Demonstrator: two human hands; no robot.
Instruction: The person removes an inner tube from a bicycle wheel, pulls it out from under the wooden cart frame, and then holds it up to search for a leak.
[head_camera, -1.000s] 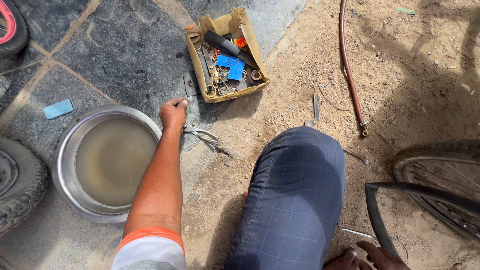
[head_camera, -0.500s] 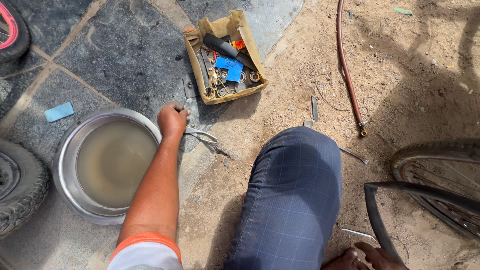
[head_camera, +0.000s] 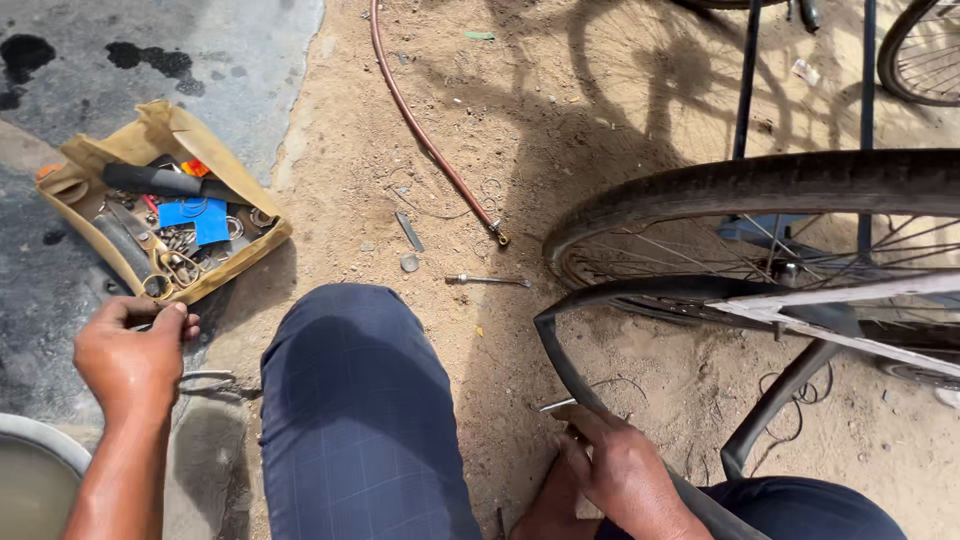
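My left hand (head_camera: 132, 352) is closed with its fingertips pinched on something small that I cannot make out, just below a tan cardboard tool box (head_camera: 70, 178). Scissors or pliers (head_camera: 212, 383) lie on the ground right of that hand. My right hand (head_camera: 622, 470) grips a black rubber inner tube (head_camera: 560, 352) near the sandy ground, with a thin metal piece under the fingers. The tube loops up toward a bicycle wheel (head_camera: 760, 185) at the right. My knee in dark blue checked trousers (head_camera: 350, 400) sits between the hands.
A reddish-brown hose (head_camera: 420, 130) runs across the sand to a brass end. A small metal lever (head_camera: 408, 232) and a metal valve tool (head_camera: 488, 281) lie on the sand. A steel water basin (head_camera: 35, 440) shows at bottom left. A second wheel (head_camera: 915, 50) stands top right.
The view has swung right, bringing the bicycle wheel and inner tube into sight. My left hand has closed and drawn back from the ground by the basin; my right hand now shows gripping the tube.
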